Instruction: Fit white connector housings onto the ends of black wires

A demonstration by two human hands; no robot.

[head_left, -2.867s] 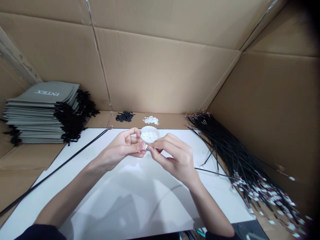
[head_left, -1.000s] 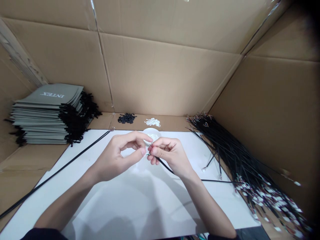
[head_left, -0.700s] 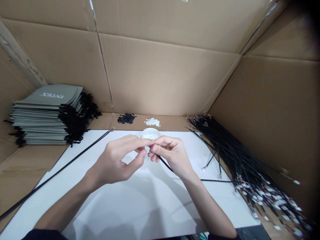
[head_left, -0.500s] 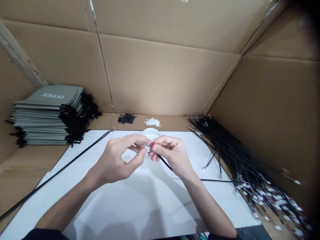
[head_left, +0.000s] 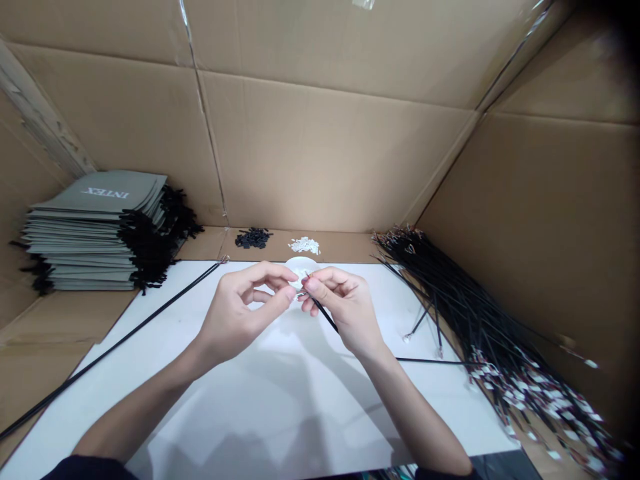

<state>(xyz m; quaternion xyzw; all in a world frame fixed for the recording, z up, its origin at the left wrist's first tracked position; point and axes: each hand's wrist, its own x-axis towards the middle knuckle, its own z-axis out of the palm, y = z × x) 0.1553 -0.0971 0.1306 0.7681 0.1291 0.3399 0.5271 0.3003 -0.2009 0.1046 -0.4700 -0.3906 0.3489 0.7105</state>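
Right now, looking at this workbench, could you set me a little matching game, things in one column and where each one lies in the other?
Things:
1. stack of grey bags
2. bundle of black cables
3. heap of small black parts
4. single long black cable

Places:
A. along the right cardboard wall
B. far left, on the cardboard
C. slanting across the left of the white sheet
D. at the back, left of the heap of small white parts

Pairs: 1-B, 2-A, 3-D, 4-C

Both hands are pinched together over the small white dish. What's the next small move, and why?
Probably press the left hand fingertips toward the black cable tip pinched in the right hand: the fingertips meet just before the white dish, though any part between them is too small to see.
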